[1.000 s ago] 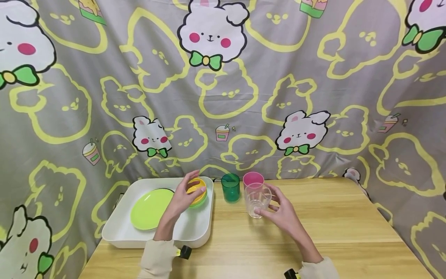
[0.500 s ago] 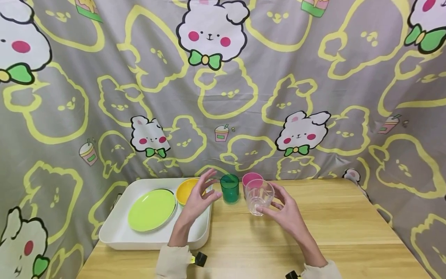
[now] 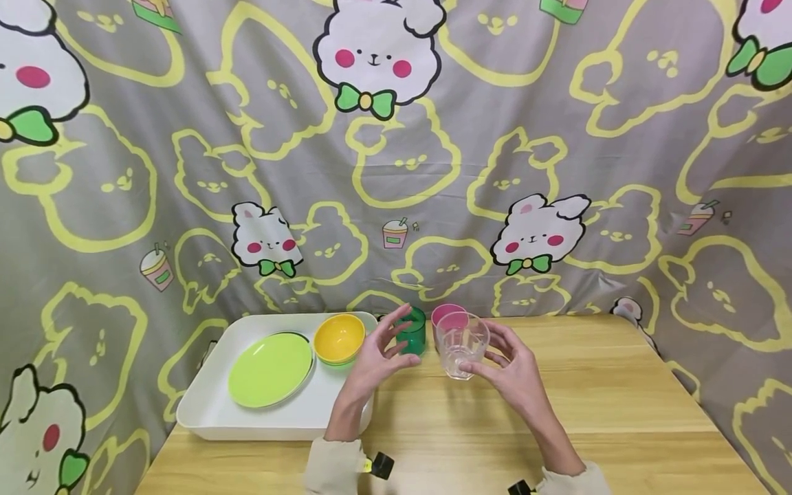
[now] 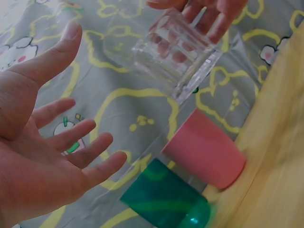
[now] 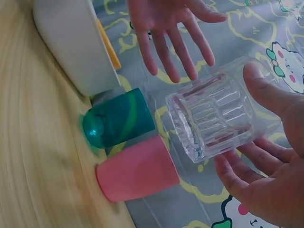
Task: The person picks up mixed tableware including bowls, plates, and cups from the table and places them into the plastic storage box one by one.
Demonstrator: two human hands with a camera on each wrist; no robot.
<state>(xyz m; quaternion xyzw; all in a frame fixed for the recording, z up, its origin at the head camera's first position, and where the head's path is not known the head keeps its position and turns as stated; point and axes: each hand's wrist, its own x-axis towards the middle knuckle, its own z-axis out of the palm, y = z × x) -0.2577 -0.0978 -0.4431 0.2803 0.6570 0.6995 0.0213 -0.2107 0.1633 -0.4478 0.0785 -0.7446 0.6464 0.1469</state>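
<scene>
In the head view my right hand (image 3: 510, 364) grips a clear glass cup (image 3: 460, 350) between thumb and fingers, raised above the table. The right wrist view shows the cup's thick ribbed base. My left hand (image 3: 377, 361) holds nothing; its fingers are spread, in front of the green cup (image 3: 414, 337) and left of the glass. Behind the glass stands a pink cup (image 3: 448, 316), upright beside the green one. The left wrist view shows the left palm and spread fingers (image 4: 99, 152) apart from every cup.
A white tray (image 3: 204, 419) on the left of the wooden table (image 3: 594, 392) holds a lime-green plate (image 3: 271, 370) and a yellow bowl (image 3: 340, 338) stacked on a green one. A patterned grey curtain (image 3: 421, 227) hangs behind the table.
My left hand has moved right, from over the bowls in the tray to in front of the green cup. The glass has risen slightly and shifted a little right in my right hand.
</scene>
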